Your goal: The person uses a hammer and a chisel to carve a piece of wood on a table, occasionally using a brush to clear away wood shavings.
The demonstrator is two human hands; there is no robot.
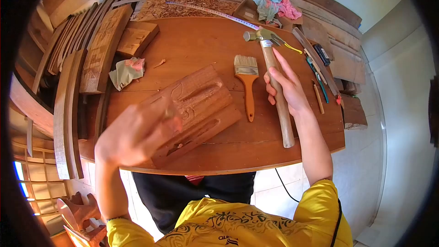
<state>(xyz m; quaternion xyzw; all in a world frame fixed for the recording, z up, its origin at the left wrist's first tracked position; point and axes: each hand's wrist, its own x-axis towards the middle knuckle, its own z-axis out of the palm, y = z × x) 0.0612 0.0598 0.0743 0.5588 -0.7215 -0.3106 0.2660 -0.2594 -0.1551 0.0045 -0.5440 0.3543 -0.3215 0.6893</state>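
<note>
Bench (192, 41): the largest item, its near edge against the person's body, which presumably kept the work within reach of both arms. Lengths of timber (68, 107) stood along its left side, probably parked there to spare the middle.

Carved board (206, 96): lay flat on the bench, left of centre, set at a slant, its far end angled to the right. The slant likely gave the left arm a natural line across it. Left grip (148, 130): over the board's near-left part, fingers curled, blurred; could not tell whether it held anything or touched the wood.

Hammer (282, 114): to the board's right, head away from the body. Right grip (287, 87): wrapped around the handle nearer the head than the butt, a short hold judged to favour control over force.

Brush (248, 87): between board and hammer, handle toward the person, apparently for easy pick-up.

Wood chip (160, 63): beyond the board, probably just debris.
</note>
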